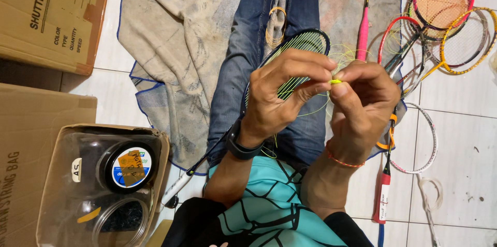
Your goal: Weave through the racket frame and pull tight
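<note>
Pinching: both hands meet at a short bright yellow string point(335, 81), raised above the lap over the racket.
Left hand: the left hand point(282, 94) has thumb and forefinger pressed together on the string end; a black watch sits on its wrist.
Right hand: the right hand point(365, 94) has its fingertips closed on the same string from the other side; an orange band circles that wrist.
Racket: a dark racket point(300, 45) lies across the jeans, head away from the person, its strings partly in.
String feel: thin, springy and probably slick, so it likely wants a tight fingertip pinch close to the free end.
Racket feel: light, stiff frame; probably best steadied at the rim or shaft.
Around: other rackets point(445, 24) lie on the tiled floor to the right, and a cardboard box point(52, 174) of string reels to the left.
</note>
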